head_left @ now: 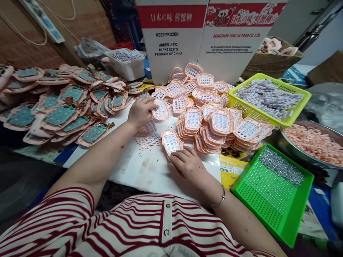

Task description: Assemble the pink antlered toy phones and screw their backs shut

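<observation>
My left hand (141, 111) has its fingers on the edge of a pink plastic panel with a white button grid (160, 110), which is tilted at the near side of the pile. My right hand (189, 165), with a bracelet at its wrist, grips the lower edge of a second pink-rimmed keypad panel (171, 141). Its thumb is partly hidden. Between the hands, small white and pink button pieces (150, 138) lie scattered on the white board (134, 167). Stacks of similar panels (207, 132) rise just beyond my right hand.
Pink casings with teal faces (60, 116) are heaped at the left. On the right are a yellow basket (294, 116) of printed pieces, a green tray (270, 200) with small metal parts, and a metal bowl (284, 137) of pink pieces. A white carton (177, 67) stands behind.
</observation>
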Demonstrator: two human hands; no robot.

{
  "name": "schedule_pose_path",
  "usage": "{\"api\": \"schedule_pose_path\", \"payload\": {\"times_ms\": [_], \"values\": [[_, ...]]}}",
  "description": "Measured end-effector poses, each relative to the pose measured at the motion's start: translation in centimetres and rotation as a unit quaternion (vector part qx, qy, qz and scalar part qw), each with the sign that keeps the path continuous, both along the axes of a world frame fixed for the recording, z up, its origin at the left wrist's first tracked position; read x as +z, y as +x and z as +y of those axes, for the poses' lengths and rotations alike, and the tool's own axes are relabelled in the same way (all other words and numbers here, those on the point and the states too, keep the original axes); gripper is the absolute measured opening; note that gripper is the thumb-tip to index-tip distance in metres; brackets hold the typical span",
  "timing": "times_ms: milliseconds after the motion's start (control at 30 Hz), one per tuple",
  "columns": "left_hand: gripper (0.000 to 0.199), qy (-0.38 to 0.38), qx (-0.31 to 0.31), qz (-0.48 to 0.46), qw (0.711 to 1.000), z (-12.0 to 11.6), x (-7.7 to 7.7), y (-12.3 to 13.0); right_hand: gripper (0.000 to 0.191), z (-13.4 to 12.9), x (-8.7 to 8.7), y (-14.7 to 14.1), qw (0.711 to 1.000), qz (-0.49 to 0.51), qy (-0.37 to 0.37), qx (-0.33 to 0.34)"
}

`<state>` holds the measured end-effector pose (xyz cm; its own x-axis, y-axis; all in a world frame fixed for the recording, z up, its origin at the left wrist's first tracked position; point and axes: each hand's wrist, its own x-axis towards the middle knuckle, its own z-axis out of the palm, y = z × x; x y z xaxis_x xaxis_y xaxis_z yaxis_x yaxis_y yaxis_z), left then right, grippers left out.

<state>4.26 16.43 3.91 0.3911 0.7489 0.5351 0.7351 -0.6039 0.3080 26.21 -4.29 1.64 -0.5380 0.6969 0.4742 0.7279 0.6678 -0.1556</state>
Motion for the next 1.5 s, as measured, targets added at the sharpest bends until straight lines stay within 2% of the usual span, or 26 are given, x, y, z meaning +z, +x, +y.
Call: {"api": "schedule_pose_path", "payload": {"times_ms": [67,133,167,233,300,367,400,467,533,567,633,667,700,733,767,833,900,967,1033,1067,1133,1200,1233,1333,1433,1500], "values": [[0.034,0.028,0.020,-0.032,0.999,-1.8,0.4,-0.4,0.021,-0.3,0.6,0.0,0.999,0.041,-0.001,-0.020],[0.029,0.050,0.033,-0.059,0.996,-4.2,0.5,-1.0,0.021,-0.4,1.1,-0.2,0.989,0.138,-0.026,-0.041],[0.027,0.059,0.033,-0.071,0.995,-5.5,0.5,-1.2,0.021,-0.4,1.4,-0.4,0.976,0.206,-0.054,-0.054],[0.023,0.073,0.028,-0.092,0.993,-8.1,0.2,-1.7,0.027,-0.3,1.8,-1.1,0.918,0.358,-0.151,-0.074],[0.021,0.070,0.021,-0.090,0.993,-10.5,-0.4,-2.0,0.043,-0.1,2.0,-2.3,0.828,0.483,-0.275,-0.074],[0.021,0.058,0.010,-0.081,0.995,-12.6,-1.3,-2.1,0.055,0.1,2.1,-3.6,0.745,0.547,-0.378,-0.047],[0.022,0.052,-0.002,-0.083,0.995,-13.5,-1.8,-2.2,0.055,0.1,2.0,-4.2,0.718,0.561,-0.410,-0.032],[0.028,0.049,-0.025,-0.113,0.992,-15.2,-2.6,-2.4,0.048,0.0,1.8,-5.1,0.692,0.578,-0.431,-0.021],[0.039,0.053,-0.011,-0.170,0.984,-16.9,-3.0,-3.1,0.043,-0.3,1.6,-5.4,0.702,0.573,-0.421,-0.039],[0.046,0.047,0.003,-0.192,0.980,-17.7,-2.9,-3.7,0.041,-0.5,1.6,-5.2,0.725,0.552,-0.408,-0.054],[0.062,-0.012,-0.007,-0.206,0.978,-19.3,-2.4,-5.1,0.035,-0.8,1.7,-4.6,0.807,0.461,-0.365,-0.061],[0.070,-0.077,-0.051,-0.197,0.976,-20.1,-2.1,-5.9,0.032,-1.0,2.0,-4.2,0.855,0.390,-0.340,-0.037],[0.078,-0.165,-0.117,-0.190,0.961,-20.7,-1.8,-6.7,0.030,-1.1,2.3,-3.9,0.898,0.309,-0.314,0.004],[0.086,-0.266,-0.174,-0.197,0.927,-21.2,-1.6,-7.4,0.030,-1.1,2.7,-3.7,0.928,0.230,-0.287,0.057],[0.088,-0.364,-0.221,-0.221,0.878,-21.5,-1.5,-7.9,0.031,-1.2,3.2,-3.7,0.945,0.159,-0.260,0.116],[0.084,-0.503,-0.276,-0.290,0.766,-21.9,-1.9,-8.2,0.033,-1.1,4.2,-4.4,0.954,0.054,-0.207,0.210],[0.075,-0.567,-0.299,-0.353,0.681,-22.1,-2.7,-7.8,0.033,-0.6,5.0,-5.6,0.955,-0.001,-0.158,0.252],[0.067,-0.609,-0.317,-0.393,0.612,-22.1,-3.8,-7.1,0.032,0.4,5.4,-7.0,0.952,-0.025,-0.137,0.273],[0.061,-0.630,-0.316,-0.447,0.550,-22.1,-4.6,-6.6,0.034,2.0,5.4,-8.0,0.955,-0.006,-0.143,0.260],[0.060,-0.627,-0.301,-0.486,0.530,-22.0,-4.9,-6.5,0.037,3.0,5.3,-8.3,0.962,0.010,-0.146,0.231],[0.064,-0.589,-0.239,-0.569,0.522,-21.6,-5.2,-6.8,0.038,5.1,4.8,-8.5,0.983,0.003,-0.140,0.121],[0.072,-0.539,-0.162,-0.623,0.543,-20.9,-5.4,-7.4,0.033,7.2,4.1,-8.6,0.989,-0.085,-0.121,0.014],[0.079,-0.517,-0.130,-0.637,0.557,-20.6,-5.4,-7.6,0.031,8.1,3.6,-8.7,0.983,-0.145,-0.110,-0.016],[0.094,-0.484,-0.080,-0.653,0.578,-19.4,-5.3,-8.0,0.029,10.2,2.4,-9.3,0.958,-0.269,-0.093,-0.023],[0.092,-0.487,-0.061,-0.667,0.560,-18.5,-5.0,-7.7,0.033,11.2,1.9,-10.0,0.948,-0.302,-0.095,-0.021],[0.082,-0.498,-0.044,-0.677,0.540,-18.1,-4.9,-7.3,0.034,11.1,2.1,-9.9,0.956,-0.279,-0.084,-0.040]]}}
